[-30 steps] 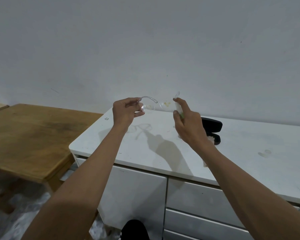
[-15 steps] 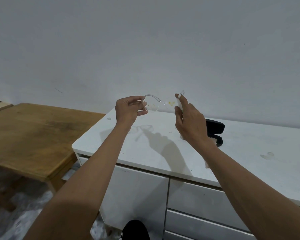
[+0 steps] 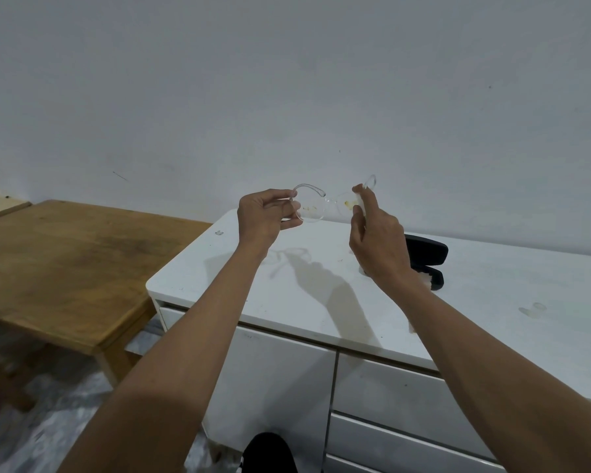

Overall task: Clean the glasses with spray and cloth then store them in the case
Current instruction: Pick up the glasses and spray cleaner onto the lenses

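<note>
Two hands, left (image 3: 265,213) and right (image 3: 377,233), each pinch one end of clear-framed stained glasses (image 3: 325,204), hands apart. Glasses are raised above the white cabinet top (image 3: 321,295). Open black case (image 3: 427,259) lies on it behind the right hand.

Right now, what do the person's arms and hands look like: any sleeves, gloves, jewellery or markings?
Both forearms are bare up to the frame edge, with no sleeves showing. The left hand and right hand wear no gloves. No rings, watch, bracelets or markings can be seen on the wrists or fingers that face the camera. The palm sides are hidden.
</note>
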{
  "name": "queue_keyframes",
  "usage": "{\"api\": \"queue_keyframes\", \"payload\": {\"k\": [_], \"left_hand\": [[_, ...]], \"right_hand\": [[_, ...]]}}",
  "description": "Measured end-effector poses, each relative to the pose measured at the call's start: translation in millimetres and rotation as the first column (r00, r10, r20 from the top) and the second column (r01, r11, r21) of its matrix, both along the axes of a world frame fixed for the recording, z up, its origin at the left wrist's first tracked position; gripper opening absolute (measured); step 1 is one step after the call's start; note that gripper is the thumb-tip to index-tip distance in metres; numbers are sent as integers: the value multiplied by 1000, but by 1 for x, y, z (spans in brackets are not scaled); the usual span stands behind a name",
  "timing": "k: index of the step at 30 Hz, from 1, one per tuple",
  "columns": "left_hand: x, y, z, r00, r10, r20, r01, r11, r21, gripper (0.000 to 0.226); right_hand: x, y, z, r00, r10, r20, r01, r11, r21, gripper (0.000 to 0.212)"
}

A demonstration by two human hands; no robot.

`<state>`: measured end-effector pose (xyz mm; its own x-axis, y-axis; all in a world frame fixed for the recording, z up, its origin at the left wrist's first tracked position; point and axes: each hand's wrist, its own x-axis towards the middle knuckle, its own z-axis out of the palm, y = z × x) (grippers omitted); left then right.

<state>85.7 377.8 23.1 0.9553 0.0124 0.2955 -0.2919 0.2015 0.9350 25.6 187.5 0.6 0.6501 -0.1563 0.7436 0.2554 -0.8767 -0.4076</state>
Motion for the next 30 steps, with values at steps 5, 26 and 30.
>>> {"api": "queue_keyframes", "payload": {"k": [5,26,30], "left_hand": [[-2,1,0,1000,-2,-2,2,1000,6,15],[-8,5,1,1000,9,-11,-9,1000,6,17],[-8,7,1,1000,14,-16,-14,1000,4,16]], "right_hand": [[-1,-1,-3,1000,-4,-22,5,999,38,30],[4,47,-3,979,206,-4,-206,978,-8,42],[4,50,-2,980,201,10,-201,980,4,40]]}}
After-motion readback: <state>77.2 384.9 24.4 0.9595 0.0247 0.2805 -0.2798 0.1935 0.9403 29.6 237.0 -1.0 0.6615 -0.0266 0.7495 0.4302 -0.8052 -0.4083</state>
